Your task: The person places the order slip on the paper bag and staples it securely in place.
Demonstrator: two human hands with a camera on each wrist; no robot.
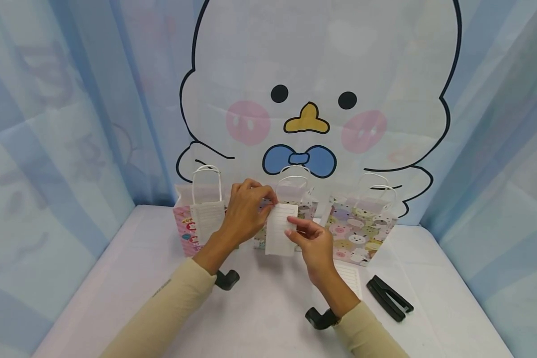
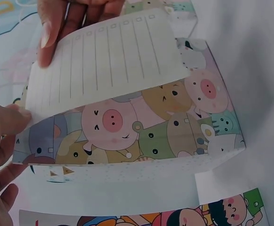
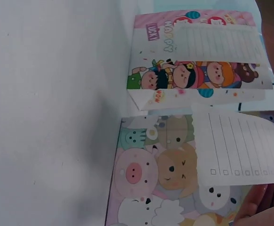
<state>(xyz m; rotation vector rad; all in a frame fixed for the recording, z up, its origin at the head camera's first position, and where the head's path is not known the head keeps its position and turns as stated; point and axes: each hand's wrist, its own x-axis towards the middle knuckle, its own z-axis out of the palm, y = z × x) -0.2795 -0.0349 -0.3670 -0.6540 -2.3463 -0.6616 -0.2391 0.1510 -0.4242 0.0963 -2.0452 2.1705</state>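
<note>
Lined note (image 1: 281, 229) before gift bags (image 1: 361, 231)

From my right wrist I see a lined note sheet (image 3: 242, 148) with small checkboxes lying over the front of the animal-print gift bag (image 3: 151, 174), my fingertips (image 3: 256, 209) at its lower edge, and beside it a pink cartoon-children bag (image 3: 193, 75) bearing another lined sheet (image 3: 216, 42).
</note>
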